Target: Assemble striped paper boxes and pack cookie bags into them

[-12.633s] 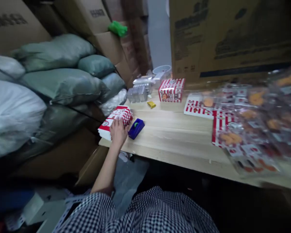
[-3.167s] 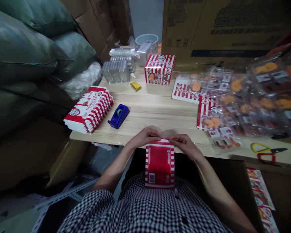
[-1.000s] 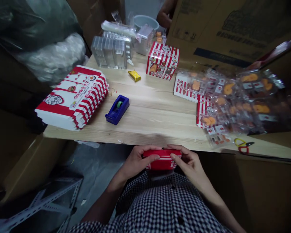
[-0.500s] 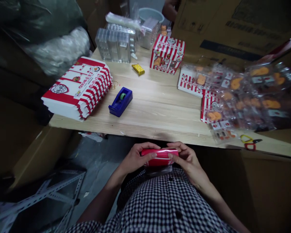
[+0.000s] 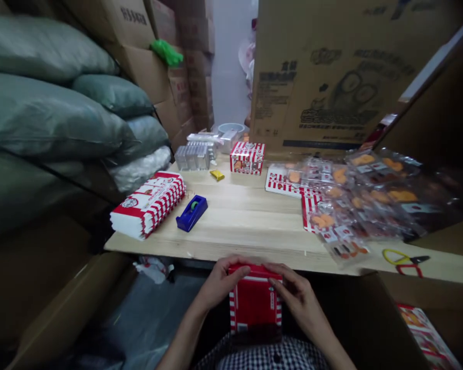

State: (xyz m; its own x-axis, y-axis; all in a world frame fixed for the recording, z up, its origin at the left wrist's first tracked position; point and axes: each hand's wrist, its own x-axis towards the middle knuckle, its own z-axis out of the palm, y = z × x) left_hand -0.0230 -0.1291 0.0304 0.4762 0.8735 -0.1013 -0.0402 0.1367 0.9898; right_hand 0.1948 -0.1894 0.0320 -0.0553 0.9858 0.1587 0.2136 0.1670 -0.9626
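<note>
A red box (image 5: 254, 303) with red-and-white striped edges is held in front of my body, just below the table's front edge. My left hand (image 5: 226, 280) grips its upper left corner, thumb on the near face. At the upper right corner my right hand (image 5: 293, 288) grips it the same way. The box's far side and most of the fingertips are hidden. Beyond it on the table (image 5: 239, 221) stand a blue tape dispenser (image 5: 192, 213) and a stack of flat striped cartons (image 5: 148, 204).
An assembled striped box (image 5: 247, 158), a yellow packet (image 5: 217, 175) and clear plastic trays (image 5: 195, 156) stand at the back. Clear packs with orange pieces (image 5: 339, 205) cover the right side, near yellow-and-red scissors (image 5: 407, 260). Green sacks (image 5: 50, 113) and a large carton (image 5: 312, 77) flank the table.
The view has tilted up, showing more background. The red box now shows its broad red face instead of a narrow edge. Both hands keep hold of it.
</note>
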